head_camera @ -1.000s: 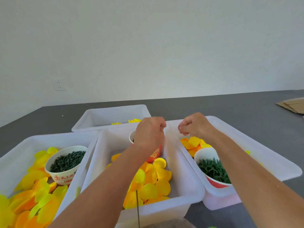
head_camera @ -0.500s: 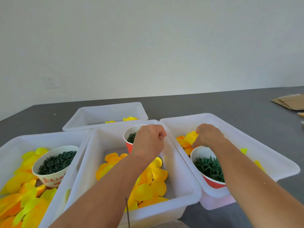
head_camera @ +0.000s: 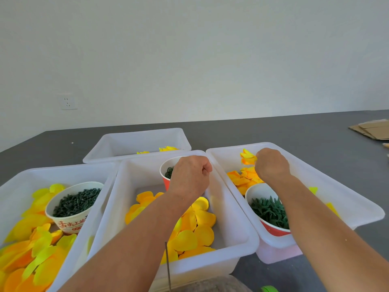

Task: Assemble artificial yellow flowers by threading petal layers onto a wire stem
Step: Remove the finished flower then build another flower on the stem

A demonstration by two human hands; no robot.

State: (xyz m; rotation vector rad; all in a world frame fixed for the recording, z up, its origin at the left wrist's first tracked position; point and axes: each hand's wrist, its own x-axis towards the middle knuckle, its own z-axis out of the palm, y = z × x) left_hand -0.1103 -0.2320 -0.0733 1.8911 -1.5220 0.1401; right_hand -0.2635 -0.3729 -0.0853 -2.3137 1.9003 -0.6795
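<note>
My left hand (head_camera: 189, 175) is curled in a fist over the middle tub (head_camera: 237, 234), right by the red cup (head_camera: 165, 178). A thin dark wire stem (head_camera: 167, 266) sticks out below my left forearm and seems to run up into that fist. Loose yellow petal layers (head_camera: 200, 230) lie in the middle tub. My right hand (head_camera: 271, 167) is inside the right tub (head_camera: 345, 203) and pinches a yellow-orange petal layer (head_camera: 248, 158), lifted above the orange petal pile (head_camera: 242, 180).
The left tub (head_camera: 19, 178) holds petals and a paper bowl of dark green pieces (head_camera: 73, 203). A bowl of green calyx parts (head_camera: 267, 209) sits in the right tub. A back tub (head_camera: 136, 140) holds a few yellow flowers. Cardboard (head_camera: 372, 130) lies far right.
My right hand dropped from beside the left hand into the right tub, then rose with a petal layer pinched in its fingers. The left hand stayed over the middle tub.
</note>
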